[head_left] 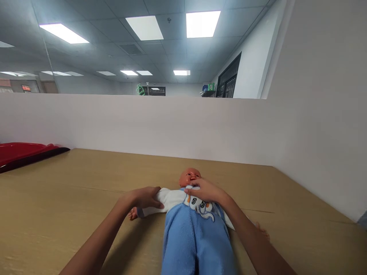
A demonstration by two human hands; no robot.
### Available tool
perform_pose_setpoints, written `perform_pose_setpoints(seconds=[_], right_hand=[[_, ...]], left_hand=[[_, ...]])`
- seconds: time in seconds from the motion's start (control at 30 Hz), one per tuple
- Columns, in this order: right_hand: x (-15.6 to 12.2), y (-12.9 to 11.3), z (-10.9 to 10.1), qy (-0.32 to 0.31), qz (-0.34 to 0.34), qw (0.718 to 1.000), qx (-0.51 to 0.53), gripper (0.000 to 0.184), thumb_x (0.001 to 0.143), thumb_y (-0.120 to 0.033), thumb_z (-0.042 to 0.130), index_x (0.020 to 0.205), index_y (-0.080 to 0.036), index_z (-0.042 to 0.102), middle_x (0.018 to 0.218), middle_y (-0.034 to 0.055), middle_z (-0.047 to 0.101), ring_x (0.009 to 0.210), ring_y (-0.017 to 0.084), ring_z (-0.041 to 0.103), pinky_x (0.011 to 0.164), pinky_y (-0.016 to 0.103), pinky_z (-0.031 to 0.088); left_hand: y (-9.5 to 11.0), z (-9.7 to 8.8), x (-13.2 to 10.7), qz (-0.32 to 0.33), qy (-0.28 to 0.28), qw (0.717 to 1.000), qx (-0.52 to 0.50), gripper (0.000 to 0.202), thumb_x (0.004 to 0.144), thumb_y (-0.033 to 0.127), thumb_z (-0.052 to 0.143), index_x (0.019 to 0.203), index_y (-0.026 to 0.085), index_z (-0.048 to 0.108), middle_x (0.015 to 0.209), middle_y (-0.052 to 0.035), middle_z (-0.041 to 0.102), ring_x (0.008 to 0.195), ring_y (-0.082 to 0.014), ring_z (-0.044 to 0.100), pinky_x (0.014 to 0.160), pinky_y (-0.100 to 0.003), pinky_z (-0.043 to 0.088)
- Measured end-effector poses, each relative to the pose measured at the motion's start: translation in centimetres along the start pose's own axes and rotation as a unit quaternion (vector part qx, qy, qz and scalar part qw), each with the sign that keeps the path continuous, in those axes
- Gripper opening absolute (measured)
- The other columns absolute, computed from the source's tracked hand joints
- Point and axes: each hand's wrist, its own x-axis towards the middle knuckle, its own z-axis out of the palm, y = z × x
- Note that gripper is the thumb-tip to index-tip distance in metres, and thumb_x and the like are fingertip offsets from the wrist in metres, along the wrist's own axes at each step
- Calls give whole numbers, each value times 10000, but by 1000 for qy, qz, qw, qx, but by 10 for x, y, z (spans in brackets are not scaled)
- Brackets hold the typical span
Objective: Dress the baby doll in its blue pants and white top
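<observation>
A baby doll (189,175) lies on its back, its head toward the wall and its arms spread. It wears a fleece outfit (183,233) with blue legs, white sleeves and an embroidered elephant on the chest. My left hand (146,198) is closed around the white sleeve (169,196) on the left, thumb below and fingers above. Across the upper chest lies my right hand (205,190), its thumb and fingers at the collar just under the doll's chin. Its fingertips partly cover the neckline. My right forearm hides part of the doll's other arm.
The doll rests on a tan tabletop (86,214). A red tray-like object with a dark rim (25,151) stands at the left edge. Behind the table runs a white wall (160,126) with a glass window above it; another white wall (321,133) rises at right.
</observation>
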Motion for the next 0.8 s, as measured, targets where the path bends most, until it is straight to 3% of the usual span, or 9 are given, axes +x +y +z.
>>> perform_pose_setpoints(seconds=[0.13,0.23,0.3,0.43,0.53,0.67,0.8], right_hand=[[1,1,3,-6,-14,1000,10,391,990,-505,624,1052,-158,793,1113,112,796,1013,288,705,838,349,494],[1,1,4,-7,-12,1000,14,402,991,-512,622,1057,-149,782,1090,120,792,1000,293,704,846,362,497],[1,1,4,-6,-12,1000,15,384,984,-506,632,1034,-154,779,1070,112,790,986,291,701,837,358,495],[1,0,4,-8,-10,1000,21,369,976,-504,640,996,-164,781,1016,97,790,940,284,699,797,343,489],[1,1,5,-10,-15,999,28,384,972,-515,641,1048,-169,788,1089,103,792,982,290,702,828,342,496],[4,6,6,-21,-33,999,38,395,964,-534,648,1066,-180,791,1085,97,789,989,288,695,820,340,493],[8,11,8,-32,-50,997,47,363,969,-526,645,937,-185,766,977,67,774,889,248,672,747,320,464]], left_hand=[[10,-5,-6,43,38,998,15,679,656,393,815,1273,169,643,1343,-196,645,1253,-412,585,1044,-494,456],[23,-10,-14,83,59,995,23,587,644,382,861,1172,207,675,1312,-136,613,1281,-368,544,1053,-425,443],[30,-8,-17,100,17,995,16,468,658,399,876,1076,243,731,1149,-69,658,1117,-325,613,934,-376,473],[36,1,-11,111,-123,984,-69,393,654,419,909,986,261,769,881,16,672,875,-238,627,765,-305,446],[33,3,-8,113,-145,978,-102,350,674,418,894,896,230,701,833,32,663,852,-213,610,761,-291,438],[26,-3,-12,120,-176,967,-141,375,781,510,791,936,227,600,841,47,615,832,-182,570,763,-281,429],[23,-7,-14,113,-210,960,-144,411,714,499,804,906,223,568,811,54,573,791,-168,523,740,-272,415]])
